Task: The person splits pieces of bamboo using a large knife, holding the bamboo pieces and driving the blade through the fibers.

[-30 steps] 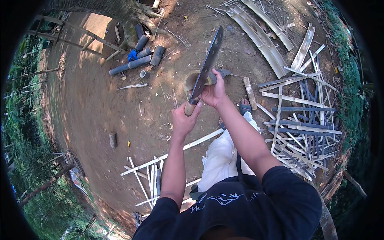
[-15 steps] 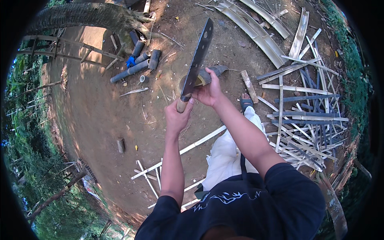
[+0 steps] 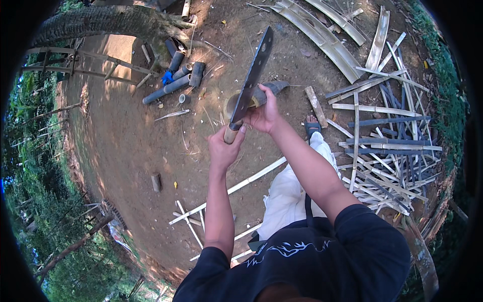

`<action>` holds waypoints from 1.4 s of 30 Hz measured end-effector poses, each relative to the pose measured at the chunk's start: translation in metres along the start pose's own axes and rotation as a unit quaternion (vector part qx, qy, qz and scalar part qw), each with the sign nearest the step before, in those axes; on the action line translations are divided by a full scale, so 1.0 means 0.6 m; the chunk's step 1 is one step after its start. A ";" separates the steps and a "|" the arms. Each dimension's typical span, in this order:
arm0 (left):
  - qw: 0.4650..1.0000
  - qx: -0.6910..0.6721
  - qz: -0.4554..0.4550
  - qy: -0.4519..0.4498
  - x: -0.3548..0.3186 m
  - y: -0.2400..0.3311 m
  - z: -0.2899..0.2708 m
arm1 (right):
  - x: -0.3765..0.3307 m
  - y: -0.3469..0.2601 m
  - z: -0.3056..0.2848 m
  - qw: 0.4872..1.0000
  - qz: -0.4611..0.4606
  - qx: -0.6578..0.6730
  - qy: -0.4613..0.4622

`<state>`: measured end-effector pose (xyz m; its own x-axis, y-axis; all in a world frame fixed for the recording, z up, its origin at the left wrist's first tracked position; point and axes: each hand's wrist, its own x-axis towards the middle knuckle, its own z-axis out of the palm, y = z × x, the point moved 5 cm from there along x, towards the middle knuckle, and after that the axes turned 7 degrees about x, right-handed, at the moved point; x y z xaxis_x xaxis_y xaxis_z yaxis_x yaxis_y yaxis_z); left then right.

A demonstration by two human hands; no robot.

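Note:
My left hand is closed around the pale handle of a machete. The long dark machete blade, with holes along it, points up and away, leaning to the right. My right hand grips a dark-skinned piece of bamboo just right of the blade. This piece looks hollow, with a pale rim at its left end and a tapering right end. The blade crosses in front of it and hides part of it; whether they touch I cannot tell.
Dark bamboo tubes and a blue object lie near a tree trunk. Large split bamboo halves are at the far right. A tangled heap of bamboo strips spreads on the right. A short log lies left.
The machete tip has shifted slightly right and nearer. Both hands keep their hold, and the ground has moved a little in the picture.

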<state>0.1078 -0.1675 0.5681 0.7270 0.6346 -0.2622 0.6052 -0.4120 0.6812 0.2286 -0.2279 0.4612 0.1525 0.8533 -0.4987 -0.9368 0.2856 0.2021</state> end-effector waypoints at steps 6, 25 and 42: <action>1.000 0.019 -0.002 -0.004 -0.001 -0.013 -0.002 | 0.001 -0.004 -0.002 1.000 -0.004 0.007 0.003; 0.997 -0.026 -0.065 -0.032 0.003 -0.006 0.002 | 0.003 -0.033 0.017 0.999 -0.009 0.029 0.008; 0.990 -0.074 -0.105 -0.060 0.020 0.011 0.005 | -0.018 -0.048 -0.021 0.998 0.032 0.004 -0.051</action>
<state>0.1214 -0.1648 0.5676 0.6283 0.6110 -0.4816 0.6995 -0.1726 0.6935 0.2498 -0.2508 0.4500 0.1244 0.9094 -0.3969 -0.9434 0.2324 0.2368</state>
